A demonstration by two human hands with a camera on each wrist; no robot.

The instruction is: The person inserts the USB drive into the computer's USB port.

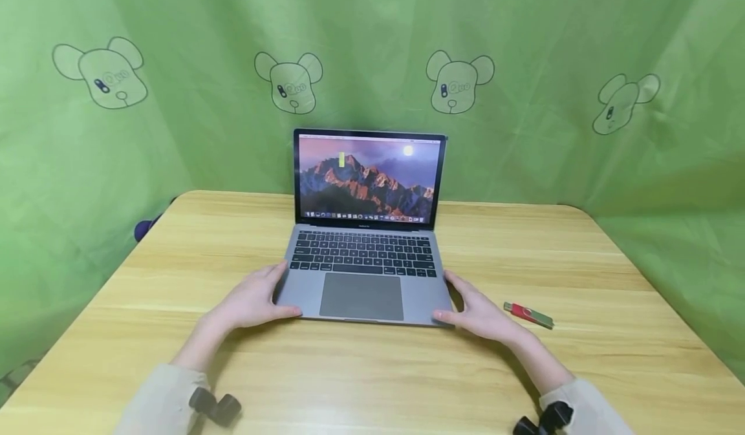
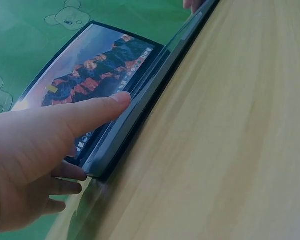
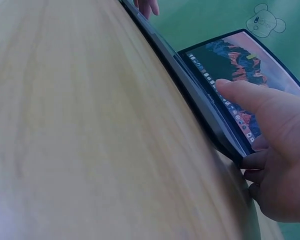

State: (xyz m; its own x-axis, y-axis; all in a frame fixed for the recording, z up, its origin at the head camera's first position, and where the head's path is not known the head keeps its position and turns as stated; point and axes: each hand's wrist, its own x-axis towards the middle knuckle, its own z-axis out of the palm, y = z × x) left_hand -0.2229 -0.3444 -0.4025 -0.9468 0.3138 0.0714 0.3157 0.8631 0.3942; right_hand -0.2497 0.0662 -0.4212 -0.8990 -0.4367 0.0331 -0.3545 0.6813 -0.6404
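An unfolded grey laptop (image 1: pixel 361 296) faces me in the middle of the table, its screen (image 1: pixel 367 180) lit with a mountain picture. At its front left corner my left hand (image 1: pixel 253 299) holds it, thumb over the top edge and fingers along the side. My right hand (image 1: pixel 480 312) grips the opposite front corner the same way. Both wrist views show each thumb (image 2: pixel 121 99) above the casing and the other fingertips (image 3: pixel 252 160) at its side edge. Just right of my right hand lies a red and green USB stick (image 1: pixel 528 315).
The wooden table (image 1: pixel 361 383) has rounded far corners. Green curtains (image 1: pixel 372 21) with bear-head drawings hang behind it and at both sides. A dark purple object (image 1: pixel 142 229) shows beyond the left edge. Black devices (image 1: pixel 215 407) sit by both sleeves.
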